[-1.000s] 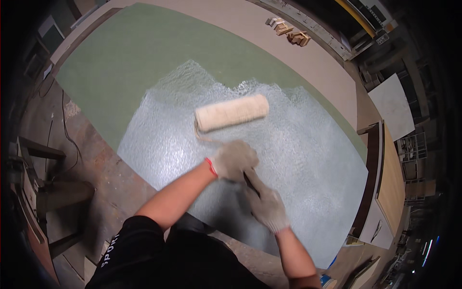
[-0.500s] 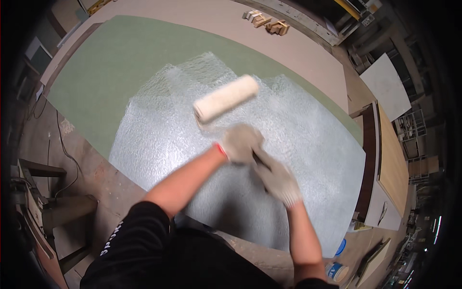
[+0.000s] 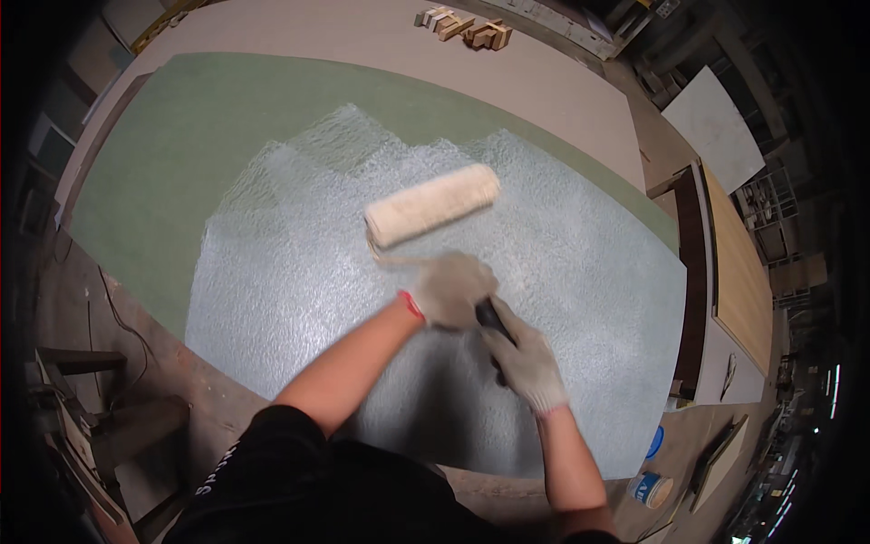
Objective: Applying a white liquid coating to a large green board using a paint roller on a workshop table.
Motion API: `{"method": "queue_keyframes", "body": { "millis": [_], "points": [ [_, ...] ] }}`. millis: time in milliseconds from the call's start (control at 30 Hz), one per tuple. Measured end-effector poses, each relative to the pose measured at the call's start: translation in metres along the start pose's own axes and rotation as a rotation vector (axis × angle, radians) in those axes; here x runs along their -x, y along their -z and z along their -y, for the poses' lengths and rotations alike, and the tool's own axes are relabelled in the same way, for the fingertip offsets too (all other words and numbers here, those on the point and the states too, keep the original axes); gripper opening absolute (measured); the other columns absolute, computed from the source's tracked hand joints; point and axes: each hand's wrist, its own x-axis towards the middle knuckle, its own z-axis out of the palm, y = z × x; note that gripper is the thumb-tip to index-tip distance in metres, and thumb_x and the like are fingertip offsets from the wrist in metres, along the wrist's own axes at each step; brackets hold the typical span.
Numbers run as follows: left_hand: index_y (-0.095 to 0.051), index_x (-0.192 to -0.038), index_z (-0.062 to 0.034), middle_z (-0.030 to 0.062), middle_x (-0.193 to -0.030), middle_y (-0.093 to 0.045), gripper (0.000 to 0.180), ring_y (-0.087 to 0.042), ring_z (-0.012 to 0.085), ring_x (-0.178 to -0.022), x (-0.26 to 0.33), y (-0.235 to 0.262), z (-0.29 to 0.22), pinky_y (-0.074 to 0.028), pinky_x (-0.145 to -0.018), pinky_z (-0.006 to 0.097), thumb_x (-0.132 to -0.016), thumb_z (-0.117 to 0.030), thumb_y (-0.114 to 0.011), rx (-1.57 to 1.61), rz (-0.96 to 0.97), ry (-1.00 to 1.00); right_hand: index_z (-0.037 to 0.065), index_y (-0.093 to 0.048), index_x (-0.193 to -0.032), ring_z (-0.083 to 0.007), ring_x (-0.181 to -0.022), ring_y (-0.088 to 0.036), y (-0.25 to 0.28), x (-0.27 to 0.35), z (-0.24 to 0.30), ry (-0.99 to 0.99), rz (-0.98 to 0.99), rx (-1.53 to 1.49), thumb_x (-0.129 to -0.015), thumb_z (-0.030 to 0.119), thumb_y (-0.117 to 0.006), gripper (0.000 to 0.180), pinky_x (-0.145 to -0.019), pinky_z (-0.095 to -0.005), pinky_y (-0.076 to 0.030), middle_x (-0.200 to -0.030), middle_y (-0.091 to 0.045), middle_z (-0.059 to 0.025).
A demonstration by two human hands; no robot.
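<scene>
Cream-napped roller [image 3: 431,205] laid flat on glossy wet coating [image 3: 362,272] near green panel [image 3: 181,145] centre, handle [image 3: 490,319] clenched by gloved left hand [image 3: 450,288] ahead, right hand [image 3: 526,361] behind; best worked with even, overlapping strokes toward dry green margin.

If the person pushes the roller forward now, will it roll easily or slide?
The roller is a fuzzy cylinder, so it probably rolls. The wet coat looks slick, so some sliding is possible. Both hands, left and right, grip the handle, suggesting firm pressure.
</scene>
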Motion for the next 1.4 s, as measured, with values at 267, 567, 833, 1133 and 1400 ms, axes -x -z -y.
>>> {"method": "queue_keyframes", "body": {
  "millis": [267, 567, 833, 1133, 1400],
  "points": [
    [-0.071, -0.084, -0.0081, 0.0185, -0.089, -0.072, 0.029, -0.070, 0.0423, -0.092, -0.041, 0.073, 0.172, -0.055, -0.077, 0.049, -0.066, -0.029, -0.081, -0.155, -0.196, 0.171, 0.014, -0.053, -0.158, -0.0198, -0.063, -0.065, -0.013, -0.170, 0.122, 0.150, 0.117, 0.179, -0.097, 0.036, -0.062, 0.065, -0.065, -0.0399, -0.054, -0.081, -0.069, -0.0125],
    [-0.072, -0.068, -0.0088, 0.0157, -0.074, -0.071, 0.022, -0.071, 0.0378, -0.074, -0.013, -0.057, -0.084, -0.056, -0.069, 0.049, -0.066, -0.031, -0.077, 0.064, -0.048, -0.149, 0.015, -0.051, -0.160, -0.0167, -0.070, -0.063, 0.032, 0.066, -0.061, -0.212, -0.011, -0.048, -0.101, 0.028, -0.063, 0.061, -0.064, -0.0330, -0.055, -0.092, -0.069, -0.0109],
    [-0.072, -0.072, -0.0125, 0.0111, -0.078, -0.072, 0.020, -0.072, 0.0333, -0.078, -0.022, -0.104, -0.119, -0.057, -0.073, 0.046, -0.070, -0.033, -0.074, 0.270, -0.153, -0.346, 0.011, -0.050, -0.161, -0.0098, -0.060, -0.054, 0.041, 0.113, -0.085, -0.349, -0.149, -0.214, -0.100, 0.017, -0.065, 0.063, -0.054, -0.0285, -0.050, -0.078, -0.059, -0.0009],
    [-0.078, -0.084, -0.0081, 0.0181, -0.091, -0.077, 0.027, -0.074, 0.0422, -0.090, -0.160, 0.028, 0.147, -0.060, -0.080, 0.050, -0.065, -0.028, -0.080, -0.143, 0.031, -0.143, 0.015, -0.049, -0.162, -0.0155, -0.056, -0.055, 0.044, -0.207, 0.024, 0.180, -0.152, 0.206, -0.098, 0.039, -0.063, 0.069, -0.051, -0.0358, -0.048, -0.071, -0.057, -0.0044],
    [-0.079, -0.086, -0.0073, 0.0190, -0.091, -0.077, 0.030, -0.075, 0.0410, -0.091, -0.131, -0.023, 0.051, -0.061, -0.083, 0.050, -0.066, -0.029, -0.080, -0.106, 0.059, -0.113, 0.015, -0.046, -0.163, -0.0158, -0.060, -0.060, 0.055, -0.116, -0.044, 0.098, -0.168, 0.242, -0.100, 0.040, -0.062, 0.069, -0.056, -0.0361, -0.053, -0.078, -0.063, -0.0079]
  ]
}}
